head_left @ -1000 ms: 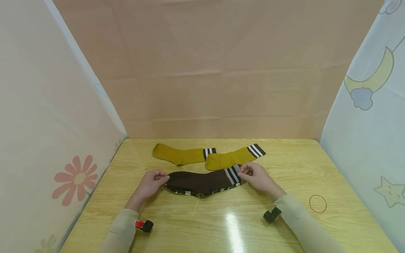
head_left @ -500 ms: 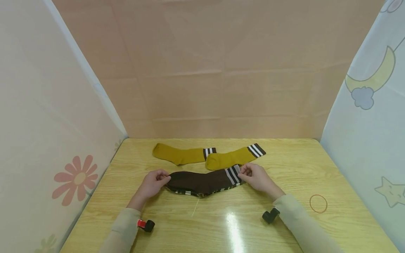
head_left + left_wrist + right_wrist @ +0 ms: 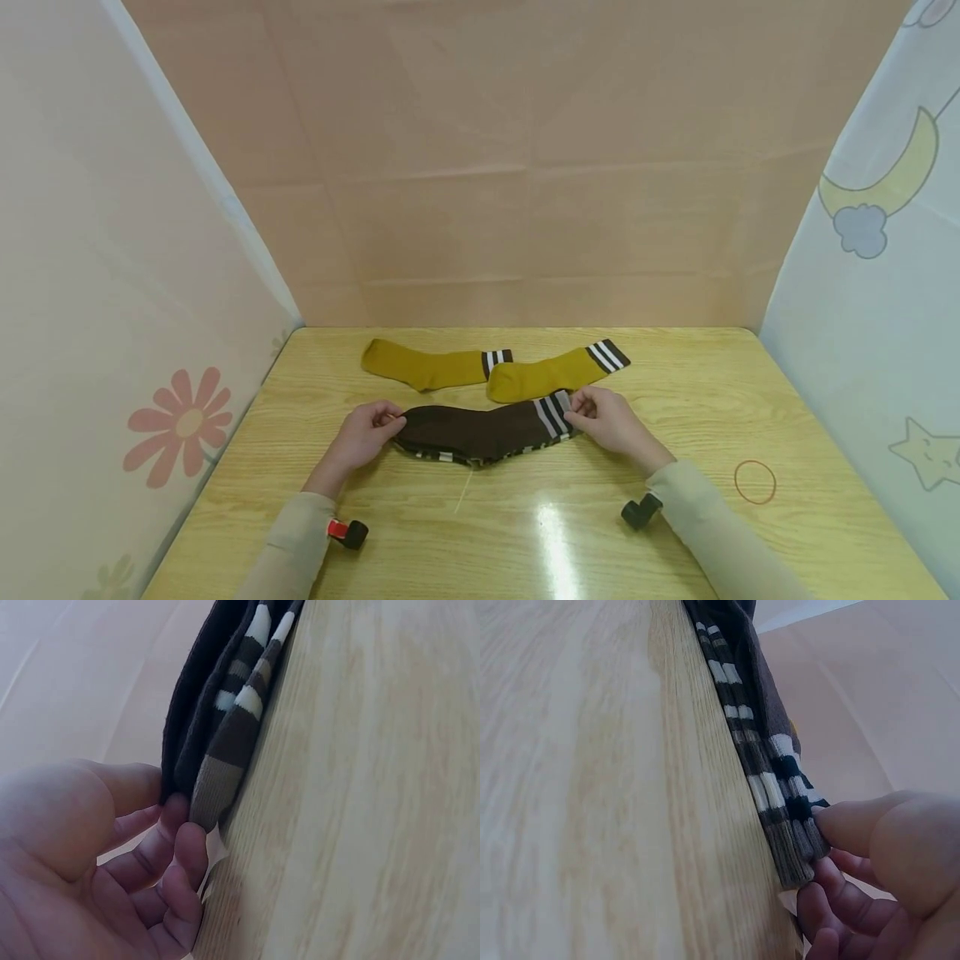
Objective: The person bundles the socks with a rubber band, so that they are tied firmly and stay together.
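A dark brown sock (image 3: 472, 429) with grey and black bands at its cuff lies across the middle of the wooden table. Under it lie striped socks (image 3: 244, 712) in black, white and grey-brown, showing along the near side in the head view. At the toe end, my left hand (image 3: 363, 433) pinches the brown sock, thumb on top, with fingertips touching the striped toe. My right hand (image 3: 611, 421) pinches the banded cuff on the right, its other fingers curled by the striped cuffs (image 3: 784, 847). Whether each hand also grips the striped layers is hard to tell.
Behind the brown sock lie two mustard socks (image 3: 442, 369) with striped cuffs, one toe overlapping the other's cuff. A thin red ring (image 3: 736, 483) lies at the right on the table (image 3: 420, 542). Cloth walls enclose the left, back and right.
My left hand and the toe end of the brown sock have shifted very slightly right. The right hand keeps its pinch at the cuff, almost still.
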{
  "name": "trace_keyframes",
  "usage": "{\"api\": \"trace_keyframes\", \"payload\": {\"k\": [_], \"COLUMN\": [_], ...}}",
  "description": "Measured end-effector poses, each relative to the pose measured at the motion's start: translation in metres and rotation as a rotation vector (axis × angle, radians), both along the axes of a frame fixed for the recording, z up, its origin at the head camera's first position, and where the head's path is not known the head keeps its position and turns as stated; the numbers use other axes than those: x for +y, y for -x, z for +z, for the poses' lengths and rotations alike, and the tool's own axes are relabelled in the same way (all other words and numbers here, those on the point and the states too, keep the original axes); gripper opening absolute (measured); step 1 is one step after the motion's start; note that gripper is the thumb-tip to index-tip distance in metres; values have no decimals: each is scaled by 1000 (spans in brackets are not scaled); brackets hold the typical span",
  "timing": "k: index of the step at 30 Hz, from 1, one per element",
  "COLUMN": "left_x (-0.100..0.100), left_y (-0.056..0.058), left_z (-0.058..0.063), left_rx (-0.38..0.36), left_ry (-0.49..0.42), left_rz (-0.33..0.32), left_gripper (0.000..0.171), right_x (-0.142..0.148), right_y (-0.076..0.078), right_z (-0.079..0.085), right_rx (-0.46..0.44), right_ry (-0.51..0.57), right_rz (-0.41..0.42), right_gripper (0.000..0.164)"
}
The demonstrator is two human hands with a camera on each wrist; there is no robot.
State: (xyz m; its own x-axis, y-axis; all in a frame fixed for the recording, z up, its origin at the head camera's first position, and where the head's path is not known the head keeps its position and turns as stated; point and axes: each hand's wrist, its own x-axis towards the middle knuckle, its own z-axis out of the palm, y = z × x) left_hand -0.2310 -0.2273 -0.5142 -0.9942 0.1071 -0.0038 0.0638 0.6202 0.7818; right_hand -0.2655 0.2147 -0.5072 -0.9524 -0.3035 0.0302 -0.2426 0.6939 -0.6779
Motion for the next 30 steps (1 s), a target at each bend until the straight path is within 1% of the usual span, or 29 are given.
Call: {"api": "trace_keyframes", "payload": {"k": [6, 12, 16, 20, 23, 26, 28, 30], "left_x": [1, 4, 8, 13, 18, 25, 30, 35], "left_y": [0, -3, 0, 6, 11, 15, 17, 20], "left_z": [1, 6, 9, 10, 12, 13, 15, 18], "left_rx": [2, 2, 2, 17, 65, 151, 203, 233], "left_ry": [6, -13, -28, -55, -42, 27, 72, 89], "left_rz": [9, 15, 48, 95, 122, 143, 147, 136], "left_gripper": [12, 14, 16, 16, 15, 13, 12, 11], "right_x": [0, 1, 4, 11, 18, 24, 27, 30], "right_y": [-3, -3, -2, 2, 4, 7, 9, 12], "right_z": [2, 3, 3, 2, 2, 2, 2, 2], "right_rx": [8, 13, 14, 39, 55, 68, 76, 82], "right_ry": [-4, -32, -25, -18, -15, -6, -1, -2], "right_rz": [10, 5, -4, -25, -51, -80, -89, -101], "right_gripper": [11, 12, 12, 11, 11, 11, 11, 11]}}
